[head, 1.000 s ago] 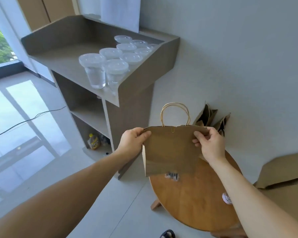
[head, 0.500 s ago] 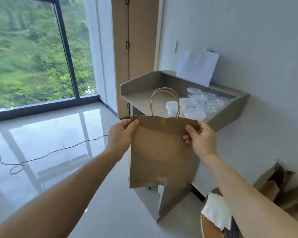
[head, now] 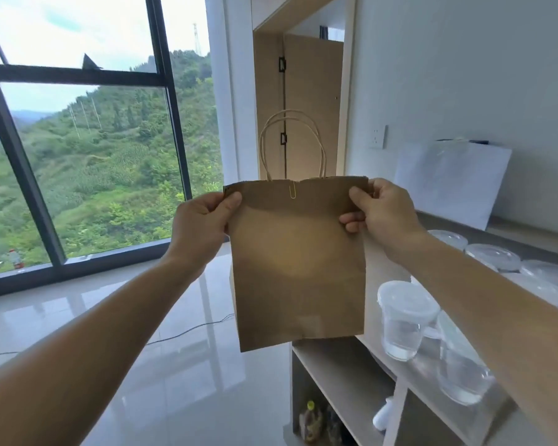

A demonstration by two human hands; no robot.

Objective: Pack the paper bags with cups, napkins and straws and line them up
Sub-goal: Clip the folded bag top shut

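- Pinching the top corners, the left hand (head: pixel 203 220) and the right hand (head: pixel 384 214) hold the paper bag (head: pixel 298 262) up in mid-air; it hangs flat, with a paper clip (head: pixel 293 190) on its rim.
- From where I stand, packing has hardly begun: the bag looks empty and unopened, and I see no napkins or straws.
- A big window (head: pixel 78 156) sits at the left above a glossy floor (head: pixel 142 317); at the right, lidded cups (head: pixel 403 320) wait on a grey counter (head: pixel 377 349).
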